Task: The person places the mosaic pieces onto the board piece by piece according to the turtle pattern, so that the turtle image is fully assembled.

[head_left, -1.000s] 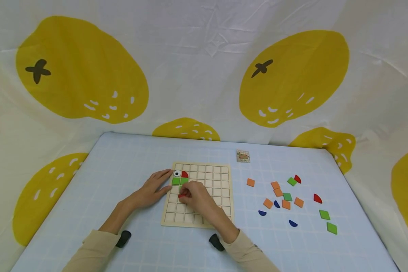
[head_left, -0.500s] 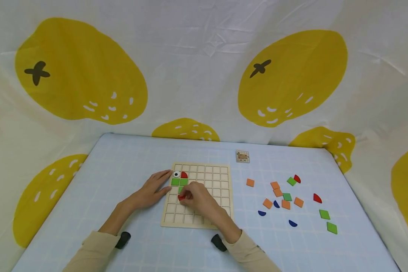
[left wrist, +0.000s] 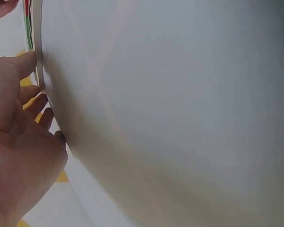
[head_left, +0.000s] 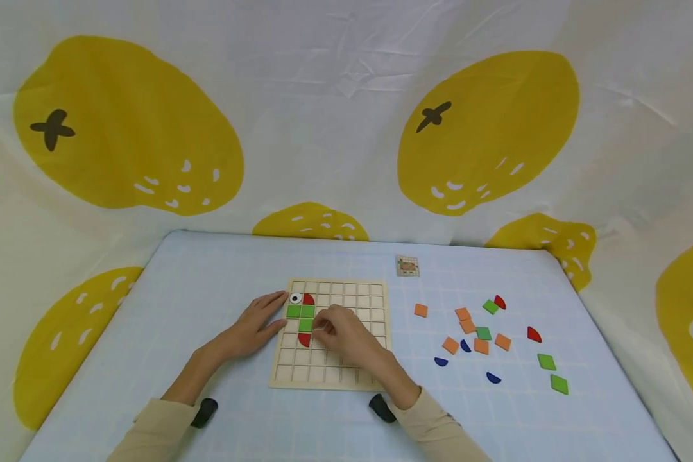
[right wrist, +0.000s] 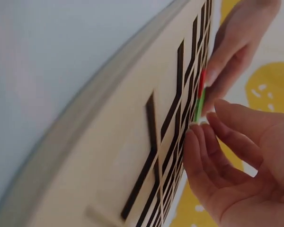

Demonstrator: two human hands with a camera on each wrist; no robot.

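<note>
In the head view, a wooden grid board (head_left: 323, 387) holds a white eye piece (head_left: 296, 298), a red quarter piece (head_left: 308, 299), several green squares (head_left: 305, 325) and a lower red piece (head_left: 304, 339). My right hand (head_left: 349, 337) hovers just right of that lower red piece. Its fingers bend loosely at the grid, and the right wrist view shows the thumb apart from the fingertips, nothing between them. Along the board's left edge rests my left hand (head_left: 245, 330), fingers relaxed; in the left wrist view its thumb touches the rim.
Right of the board lie orange squares (head_left: 421, 310), green diamonds (head_left: 546, 362), red quarter pieces (head_left: 534, 334) and blue half-rounds (head_left: 493, 378). A small picture card (head_left: 407, 265) is behind them. A lemon-patterned cloth (head_left: 323, 128) hangs behind the table.
My right hand has let go of the lower red piece, now lying flat below the green square, and has moved slightly right. The left hand stays at the board's edge. The head view has shifted slightly.
</note>
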